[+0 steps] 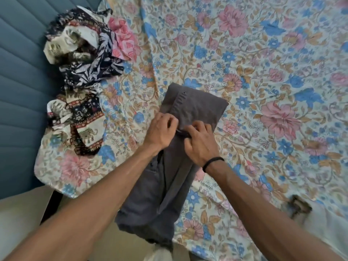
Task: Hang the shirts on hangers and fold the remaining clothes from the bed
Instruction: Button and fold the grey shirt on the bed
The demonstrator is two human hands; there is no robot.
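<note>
A floral bedsheet point(263, 63) in pink, blue and tan covered the bed, creased in long lines. Left of the sheet stood a teal padded headboard point(20, 81) with stitched channels. Below the sheet's near-left corner, pale beige floor point(17, 219) showed. Light fell soft and even across the sheet.

A plain dark grey garment point(169, 166) lies on a bedsheet point(263, 72) of pale cream printed with pink and blue flowers and tan leaves. At far left sit a navy cloth with white leaves point(94, 66), a pink patterned piece point(123, 40) and an elephant-print fabric point(82, 125) (cream, black, red borders), against a teal headboard point(22, 81). The right wrist wears a black band point(212, 162).
</note>
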